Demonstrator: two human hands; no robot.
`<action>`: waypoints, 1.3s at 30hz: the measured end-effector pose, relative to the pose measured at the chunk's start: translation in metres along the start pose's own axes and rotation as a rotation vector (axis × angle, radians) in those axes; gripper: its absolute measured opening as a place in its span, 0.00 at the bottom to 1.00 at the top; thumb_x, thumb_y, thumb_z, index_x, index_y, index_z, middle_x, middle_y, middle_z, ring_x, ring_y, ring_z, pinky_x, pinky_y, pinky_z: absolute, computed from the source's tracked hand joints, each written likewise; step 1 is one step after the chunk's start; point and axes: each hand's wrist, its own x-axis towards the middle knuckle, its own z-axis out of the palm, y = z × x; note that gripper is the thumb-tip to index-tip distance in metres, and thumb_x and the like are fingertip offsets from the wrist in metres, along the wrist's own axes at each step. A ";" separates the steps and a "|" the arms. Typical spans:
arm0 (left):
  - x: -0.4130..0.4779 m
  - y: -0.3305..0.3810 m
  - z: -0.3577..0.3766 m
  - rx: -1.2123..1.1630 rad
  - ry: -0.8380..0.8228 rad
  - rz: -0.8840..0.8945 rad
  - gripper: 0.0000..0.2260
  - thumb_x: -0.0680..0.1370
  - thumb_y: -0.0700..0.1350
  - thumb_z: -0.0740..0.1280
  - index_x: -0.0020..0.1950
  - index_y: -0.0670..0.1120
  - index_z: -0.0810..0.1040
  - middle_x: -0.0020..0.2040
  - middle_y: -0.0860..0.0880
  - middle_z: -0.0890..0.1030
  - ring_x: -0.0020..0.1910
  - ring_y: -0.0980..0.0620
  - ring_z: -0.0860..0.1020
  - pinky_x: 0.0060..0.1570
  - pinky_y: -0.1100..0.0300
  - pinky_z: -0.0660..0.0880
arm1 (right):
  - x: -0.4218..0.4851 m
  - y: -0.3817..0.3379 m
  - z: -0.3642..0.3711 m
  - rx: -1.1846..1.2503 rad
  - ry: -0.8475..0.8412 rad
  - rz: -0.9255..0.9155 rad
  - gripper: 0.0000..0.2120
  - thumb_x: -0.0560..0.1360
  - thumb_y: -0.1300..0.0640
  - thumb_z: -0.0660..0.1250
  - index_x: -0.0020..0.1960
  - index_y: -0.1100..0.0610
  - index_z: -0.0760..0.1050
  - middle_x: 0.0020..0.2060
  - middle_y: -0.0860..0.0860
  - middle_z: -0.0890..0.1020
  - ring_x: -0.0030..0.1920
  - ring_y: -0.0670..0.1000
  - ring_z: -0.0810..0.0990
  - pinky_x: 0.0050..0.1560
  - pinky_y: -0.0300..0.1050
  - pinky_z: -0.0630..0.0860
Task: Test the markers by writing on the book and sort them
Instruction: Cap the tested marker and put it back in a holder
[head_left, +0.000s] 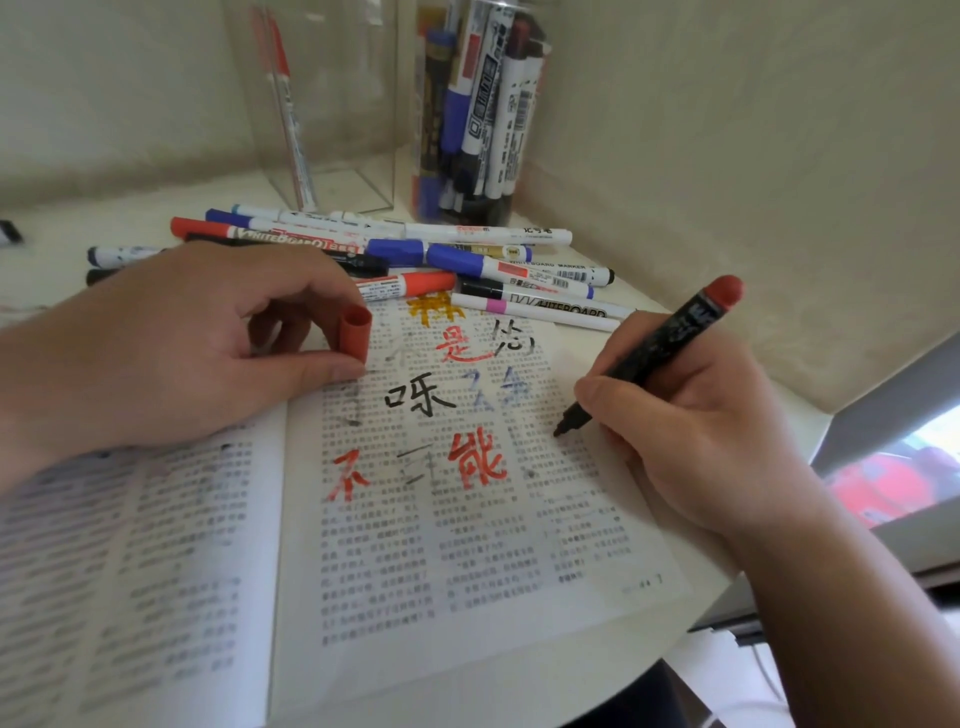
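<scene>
The left hand (171, 353) and the right hand (691, 441) are both bare, and the wrists and forearms behind them are bare as far as the frame shows them. The fingers (311, 371) are smooth with rounded tips, and the left thumbnail is cut short and plain. Fine creases mark the knuckles of the right hand, and a fold lines its wrist. A small dark patch (623, 696) beneath the edge of the table (597, 660) may be clothing; too little shows to tell.
</scene>
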 end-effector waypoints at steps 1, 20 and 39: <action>0.000 0.000 0.000 -0.003 0.000 -0.002 0.14 0.69 0.59 0.74 0.52 0.65 0.75 0.47 0.68 0.79 0.40 0.59 0.77 0.36 0.69 0.69 | 0.001 0.001 0.001 -0.013 0.024 -0.001 0.06 0.69 0.59 0.69 0.35 0.58 0.74 0.24 0.48 0.72 0.27 0.48 0.70 0.32 0.43 0.66; 0.000 -0.002 0.000 -0.001 0.000 0.019 0.15 0.71 0.61 0.76 0.52 0.65 0.75 0.47 0.68 0.79 0.40 0.61 0.77 0.36 0.72 0.69 | 0.000 0.003 0.001 0.098 -0.045 -0.039 0.07 0.66 0.64 0.66 0.33 0.65 0.70 0.26 0.52 0.70 0.29 0.50 0.68 0.33 0.46 0.65; 0.001 -0.004 -0.002 -0.072 0.025 -0.059 0.10 0.71 0.67 0.71 0.47 0.66 0.76 0.45 0.63 0.79 0.43 0.56 0.78 0.43 0.63 0.73 | 0.061 -0.072 0.037 0.185 -0.313 -0.217 0.07 0.71 0.57 0.72 0.44 0.60 0.76 0.26 0.46 0.74 0.25 0.43 0.70 0.28 0.33 0.66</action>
